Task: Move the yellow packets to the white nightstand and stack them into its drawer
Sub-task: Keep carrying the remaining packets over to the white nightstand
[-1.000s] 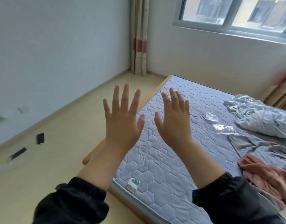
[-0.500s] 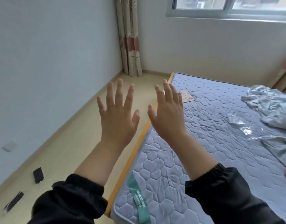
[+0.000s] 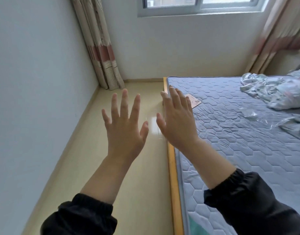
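Nothing looks begun: the left hand (image 3: 124, 128) and right hand (image 3: 177, 122) hover spread and empty beside the grey-blue quilted mattress (image 3: 230, 150), with no yellow packets or white nightstand in view.

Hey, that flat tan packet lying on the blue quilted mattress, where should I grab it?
Probably pinch the flat tan packet by its exposed right corner, coming down from above with the right hand: it lies flat on the blue quilted mattress, so only an edge or corner offers purchase.
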`<move>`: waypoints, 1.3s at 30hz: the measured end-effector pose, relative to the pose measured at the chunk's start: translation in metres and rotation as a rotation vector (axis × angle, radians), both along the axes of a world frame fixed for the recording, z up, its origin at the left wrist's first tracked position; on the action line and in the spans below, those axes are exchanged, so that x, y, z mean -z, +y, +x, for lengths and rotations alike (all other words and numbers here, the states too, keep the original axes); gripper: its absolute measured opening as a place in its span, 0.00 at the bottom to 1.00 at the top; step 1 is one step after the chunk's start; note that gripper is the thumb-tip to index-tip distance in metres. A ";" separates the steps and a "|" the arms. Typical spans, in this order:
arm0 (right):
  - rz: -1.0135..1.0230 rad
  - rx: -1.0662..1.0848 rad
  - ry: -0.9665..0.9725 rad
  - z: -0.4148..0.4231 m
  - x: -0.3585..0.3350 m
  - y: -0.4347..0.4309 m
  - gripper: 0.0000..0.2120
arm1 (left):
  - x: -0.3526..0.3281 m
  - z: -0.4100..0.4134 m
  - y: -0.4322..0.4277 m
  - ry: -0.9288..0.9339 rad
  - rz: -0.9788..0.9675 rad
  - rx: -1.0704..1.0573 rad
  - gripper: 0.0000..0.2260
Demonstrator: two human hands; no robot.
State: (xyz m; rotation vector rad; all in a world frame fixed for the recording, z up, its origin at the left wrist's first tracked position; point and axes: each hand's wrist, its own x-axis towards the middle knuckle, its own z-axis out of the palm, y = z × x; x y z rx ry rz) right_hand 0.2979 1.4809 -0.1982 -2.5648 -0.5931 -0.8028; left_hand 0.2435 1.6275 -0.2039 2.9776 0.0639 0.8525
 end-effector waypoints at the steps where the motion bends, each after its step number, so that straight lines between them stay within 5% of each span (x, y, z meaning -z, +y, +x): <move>1: -0.008 0.018 0.008 0.007 -0.003 0.028 0.27 | -0.003 0.008 0.030 0.005 0.009 0.023 0.30; 8: -0.078 0.066 0.048 0.061 -0.024 0.174 0.28 | -0.032 0.075 0.187 -0.017 0.009 0.086 0.31; 16: -0.058 0.151 0.019 0.174 -0.025 0.221 0.28 | -0.032 0.207 0.230 -0.029 -0.013 0.187 0.31; 39: -0.139 0.231 -0.043 0.806 -0.006 0.370 0.28 | -0.013 0.846 0.384 -0.054 -0.007 0.252 0.30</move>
